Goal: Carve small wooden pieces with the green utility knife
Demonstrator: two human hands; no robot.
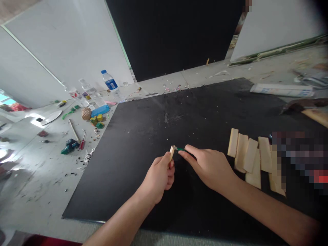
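Observation:
In the middle of the head view, my left hand (159, 174) is closed around a small pale wooden piece (172, 152), its top end sticking up past my thumb. My right hand (206, 164) grips a slim green-handled knife (181, 149) from the right. The knife's short metal tip meets the upper end of the wooden piece. My fingers hide most of the handle and the lower part of the wood. Both hands are above a black board (133, 153). Several flat wooden strips (241, 150) lie to the right of my right hand.
A hammer (315, 114) and a rolled white packet (282, 90) lie at the right. Left of the board are plastic bottles (110, 82), coloured blocks (96, 119), a red screwdriver (82, 140) and scraps. An upright black panel (176, 37) stands behind. Part of the right side is pixelated.

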